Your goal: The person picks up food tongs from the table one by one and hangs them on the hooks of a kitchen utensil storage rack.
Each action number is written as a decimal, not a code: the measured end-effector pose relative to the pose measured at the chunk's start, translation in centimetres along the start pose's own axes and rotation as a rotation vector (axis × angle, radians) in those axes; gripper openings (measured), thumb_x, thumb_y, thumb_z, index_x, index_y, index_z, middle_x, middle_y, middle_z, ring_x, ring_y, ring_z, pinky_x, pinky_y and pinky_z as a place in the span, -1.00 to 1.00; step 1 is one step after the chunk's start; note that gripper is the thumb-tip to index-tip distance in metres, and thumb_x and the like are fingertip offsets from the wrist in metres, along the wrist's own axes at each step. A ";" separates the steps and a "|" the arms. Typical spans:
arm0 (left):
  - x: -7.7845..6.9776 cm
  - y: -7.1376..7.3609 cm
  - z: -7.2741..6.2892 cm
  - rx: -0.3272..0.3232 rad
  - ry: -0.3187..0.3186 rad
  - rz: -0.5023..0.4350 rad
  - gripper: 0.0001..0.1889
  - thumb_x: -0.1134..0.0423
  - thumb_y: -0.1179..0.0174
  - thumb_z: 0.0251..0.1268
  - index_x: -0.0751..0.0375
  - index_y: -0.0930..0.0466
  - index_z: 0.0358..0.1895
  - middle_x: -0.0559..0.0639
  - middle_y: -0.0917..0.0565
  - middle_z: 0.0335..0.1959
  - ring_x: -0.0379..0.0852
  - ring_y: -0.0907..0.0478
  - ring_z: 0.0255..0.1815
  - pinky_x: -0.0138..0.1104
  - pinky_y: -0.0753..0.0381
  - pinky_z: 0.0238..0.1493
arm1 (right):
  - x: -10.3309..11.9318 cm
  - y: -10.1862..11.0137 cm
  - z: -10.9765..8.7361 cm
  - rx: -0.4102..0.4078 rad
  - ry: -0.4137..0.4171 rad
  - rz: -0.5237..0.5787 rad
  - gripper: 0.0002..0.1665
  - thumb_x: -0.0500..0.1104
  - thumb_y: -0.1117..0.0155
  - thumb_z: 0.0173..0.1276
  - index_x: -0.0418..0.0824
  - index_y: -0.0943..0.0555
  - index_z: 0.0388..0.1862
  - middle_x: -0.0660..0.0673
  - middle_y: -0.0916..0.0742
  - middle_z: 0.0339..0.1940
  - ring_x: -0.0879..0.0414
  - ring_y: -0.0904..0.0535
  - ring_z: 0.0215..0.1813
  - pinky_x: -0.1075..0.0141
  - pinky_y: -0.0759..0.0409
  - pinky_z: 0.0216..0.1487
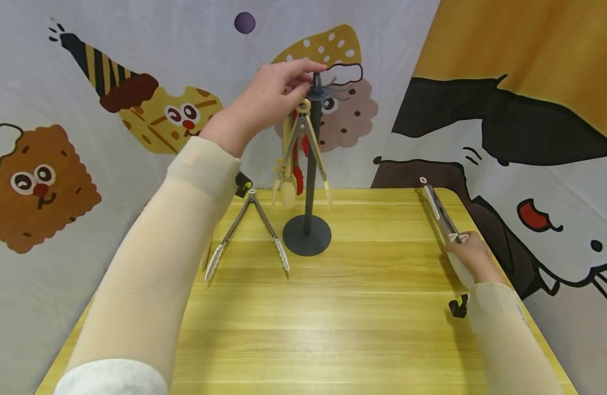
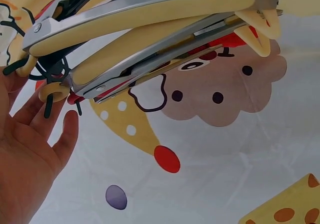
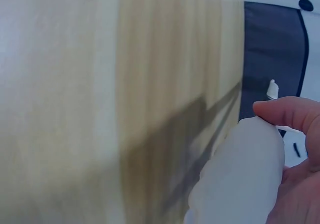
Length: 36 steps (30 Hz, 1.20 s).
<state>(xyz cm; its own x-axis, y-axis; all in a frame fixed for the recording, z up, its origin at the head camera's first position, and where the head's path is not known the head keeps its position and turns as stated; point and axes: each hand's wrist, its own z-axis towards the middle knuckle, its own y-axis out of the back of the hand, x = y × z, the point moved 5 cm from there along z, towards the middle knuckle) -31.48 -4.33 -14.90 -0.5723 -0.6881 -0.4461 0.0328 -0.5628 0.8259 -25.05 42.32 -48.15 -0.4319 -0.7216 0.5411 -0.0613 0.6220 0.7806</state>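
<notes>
My left hand (image 1: 281, 88) reaches to the top of a dark grey utensil stand (image 1: 310, 186). Its fingers and thumb extend around the hooks, touching near the ring of beige tongs (image 1: 303, 126) that hang there spread apart. The left wrist view shows these hanging tongs (image 2: 140, 31) close up. Red-tipped utensils (image 1: 297, 178) hang beside them, partly covered. At the table's right side my right hand (image 1: 473, 255) grips a pair of closed metal tongs (image 1: 442, 211) with white heads. In the right wrist view, the thumb lies against the white tong head (image 3: 240, 174).
Another pair of white-tipped tongs (image 1: 251, 197) lies spread on the wooden table (image 1: 333, 323), left of the stand's round base (image 1: 307, 244). A cartoon-printed cloth (image 1: 175, 44) hangs behind the table. The table's right edge runs close to the right hand.
</notes>
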 end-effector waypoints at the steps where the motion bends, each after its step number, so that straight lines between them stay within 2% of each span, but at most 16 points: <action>1: 0.0 0.0 0.0 -0.002 0.003 0.000 -0.56 0.16 0.20 0.50 -0.34 -0.29 0.35 -0.11 -0.48 0.19 -0.28 -0.45 0.01 -0.39 -0.47 -0.17 | 0.3 0.1 -0.1 -0.012 0.016 0.013 -0.04 0.01 -0.22 0.22 -0.53 -0.05 0.35 -0.50 -0.38 0.09 -0.28 -0.39 -0.07 0.09 -0.51 -0.26; 10: 0.0 -0.1 -0.1 -0.011 0.013 0.006 -0.56 0.14 0.21 0.50 -0.36 -0.28 0.35 -0.12 -0.47 0.22 -0.28 -0.45 0.03 -0.38 -0.47 -0.17 | 2.5 0.6 -0.7 -0.124 0.138 0.072 -0.14 -0.11 -0.25 0.20 -0.49 -0.13 0.35 -0.49 -0.43 0.04 -0.29 -0.42 -0.08 0.04 -0.50 -0.26; 14: 0.0 -0.2 -0.1 -0.015 0.011 0.008 -0.56 0.16 0.22 0.50 -0.37 -0.27 0.35 -0.12 -0.46 0.24 -0.27 -0.43 -0.01 -0.38 -0.45 -0.24 | 3.3 0.5 -1.0 -0.157 0.157 0.121 -0.15 -0.17 -0.25 0.20 -0.45 -0.11 0.37 -0.48 -0.39 0.06 -0.31 -0.35 -0.03 -0.04 -0.43 -0.16; 18: 0.1 -0.1 -0.1 -0.021 0.013 0.011 -0.55 0.17 0.23 0.50 -0.37 -0.27 0.35 -0.11 -0.45 0.27 -0.27 -0.44 0.03 -0.38 -0.44 -0.27 | 4.0 0.4 -1.6 -0.189 0.181 0.186 -0.21 -0.25 -0.21 0.26 -0.44 -0.09 0.36 -0.49 -0.34 0.13 -0.36 -0.25 0.09 -0.10 -0.34 -0.06; 20: 0.1 -0.1 -0.1 -0.020 0.017 0.014 -0.55 0.17 0.23 0.50 -0.38 -0.26 0.35 -0.12 -0.45 0.28 -0.28 -0.44 0.09 -0.38 -0.44 -0.26 | 4.4 0.4 -2.0 -0.208 0.204 0.208 -0.26 -0.28 -0.19 0.29 -0.45 -0.10 0.35 -0.49 -0.33 0.13 -0.34 -0.27 0.09 -0.04 -0.37 -0.09; 25: 0.2 0.0 -0.1 -0.020 0.018 0.021 -0.55 0.17 0.22 0.50 -0.37 -0.27 0.35 -0.11 -0.46 0.27 -0.29 -0.45 0.16 -0.38 -0.45 -0.25 | 5.6 0.3 -2.7 -0.250 0.270 0.255 -0.34 -0.30 -0.13 0.33 -0.44 -0.10 0.32 -0.40 -0.34 0.04 -0.16 -0.40 -0.04 0.32 -0.43 -0.26; 29: 0.1 0.0 -0.1 -0.020 0.016 0.020 -0.55 0.18 0.22 0.50 -0.36 -0.28 0.35 -0.10 -0.47 0.26 -0.28 -0.46 0.15 -0.37 -0.45 -0.26 | 6.2 0.0 -3.1 -0.251 0.286 0.324 -0.35 -0.24 -0.07 0.40 -0.39 -0.05 0.34 -0.25 -0.34 0.02 0.02 -0.33 -0.07 0.44 -0.37 -0.26; 33: 0.2 0.0 -0.2 -0.014 0.023 0.007 -0.55 0.17 0.22 0.50 -0.38 -0.27 0.35 -0.11 -0.46 0.27 -0.29 -0.45 0.14 -0.36 -0.44 -0.28 | 7.1 -0.2 -3.4 -0.249 0.295 0.442 -0.36 -0.15 -0.07 0.43 -0.30 -0.04 0.34 0.01 -0.34 -0.02 0.22 -0.28 -0.09 0.49 -0.35 -0.17; 34: 0.2 0.0 -0.2 -0.012 0.027 -0.001 -0.55 0.17 0.22 0.50 -0.39 -0.27 0.35 -0.11 -0.46 0.28 -0.28 -0.45 0.15 -0.35 -0.43 -0.28 | 7.4 -0.2 -3.5 -0.248 0.304 0.492 -0.39 -0.16 -0.09 0.42 -0.26 -0.07 0.32 0.06 -0.34 -0.04 0.25 -0.28 -0.09 0.51 -0.35 -0.16; 36: 0.3 0.0 -0.2 -0.009 0.031 -0.003 -0.54 0.17 0.22 0.50 -0.40 -0.26 0.35 -0.12 -0.45 0.28 -0.28 -0.45 0.15 -0.35 -0.43 -0.28 | 8.1 -0.3 -3.8 -0.217 0.342 0.661 -0.46 -0.21 -0.13 0.39 -0.16 -0.15 0.25 0.10 -0.36 -0.08 0.30 -0.31 -0.09 0.55 -0.38 -0.15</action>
<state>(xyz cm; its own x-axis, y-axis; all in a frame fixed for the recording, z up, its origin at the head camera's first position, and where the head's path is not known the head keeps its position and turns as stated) -31.43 -4.61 -15.11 -0.5468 -0.7003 -0.4589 0.0387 -0.5686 0.8217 -25.13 35.13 -42.83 -0.0130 -0.2967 0.9549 0.3054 0.9082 0.2863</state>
